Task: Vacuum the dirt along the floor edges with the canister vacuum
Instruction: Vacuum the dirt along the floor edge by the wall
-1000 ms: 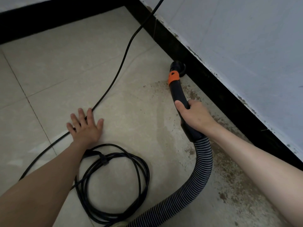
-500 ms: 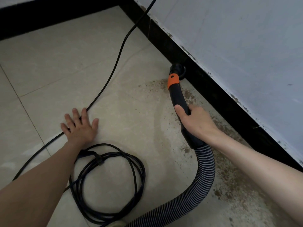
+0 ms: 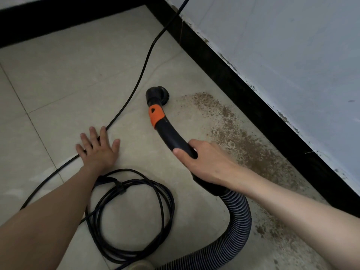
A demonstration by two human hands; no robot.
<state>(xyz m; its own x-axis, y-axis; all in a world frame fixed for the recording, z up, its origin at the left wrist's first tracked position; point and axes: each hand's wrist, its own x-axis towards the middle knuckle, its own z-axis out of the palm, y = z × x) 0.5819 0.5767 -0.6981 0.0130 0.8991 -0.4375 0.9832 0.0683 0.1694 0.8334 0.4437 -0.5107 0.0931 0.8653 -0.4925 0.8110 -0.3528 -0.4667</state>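
Observation:
My right hand grips the black curved vacuum handle, which has an orange collar. The round black brush nozzle sits on the tile, just left of the brown dirt. That dirt spreads in a band along the black skirting toward the lower right. A ribbed grey hose curves down from the handle and out of the bottom of the view. My left hand lies flat on the floor with its fingers spread, over the black power cord.
A coiled bundle of black cord lies on the tiles between my arms. The loose cord runs up to the corner where the two skirtings meet. A grey-white wall rises on the right. Beige tiles stretch to the left.
The nozzle has pulled away from the skirting, toward the left and nearer to me, uncovering more of the dirt band. My left hand stays flat on the floor.

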